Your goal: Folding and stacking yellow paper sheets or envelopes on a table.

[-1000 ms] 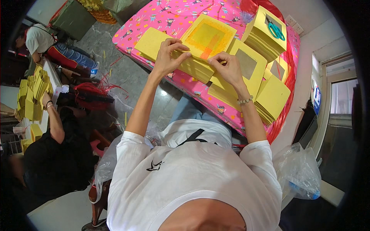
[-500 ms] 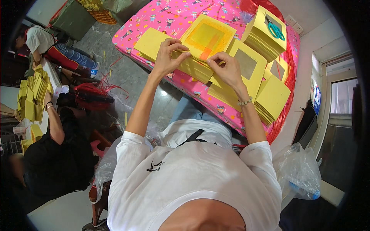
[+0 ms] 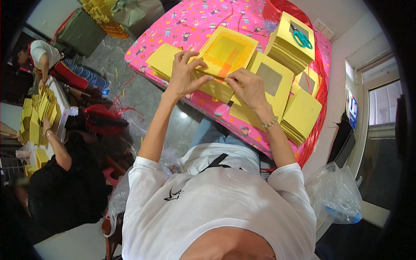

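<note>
On the pink patterned bed or table stands a stack of yellow paper sheets (image 3: 207, 90). Its top sheet has an orange-yellow printed square (image 3: 230, 48) and an orange band. My left hand (image 3: 185, 74) is at the stack's near left edge, fingers curved over it and thumb stretched out apart. At the near edge, the fingertips of my right hand (image 3: 251, 89) are pinched together. A bit of red string (image 3: 220, 79) shows beside those fingertips; most of it is hidden. A beaded bracelet (image 3: 271, 123) circles my right wrist.
More yellow paper stacks (image 3: 301, 115) stand to the right, one bearing teal-handled scissors (image 3: 300, 38). Red plastic strings (image 3: 320, 99) hang along the right edge. A clear plastic bag (image 3: 336, 193) is at lower right. Two people work at a table with yellow paper bundles (image 3: 41, 115) on the left.
The view has shifted slightly, with the stacks a little lower at left. My right hand has moved left along the near edge, closer to my left thumb. Its pinch remains.
</note>
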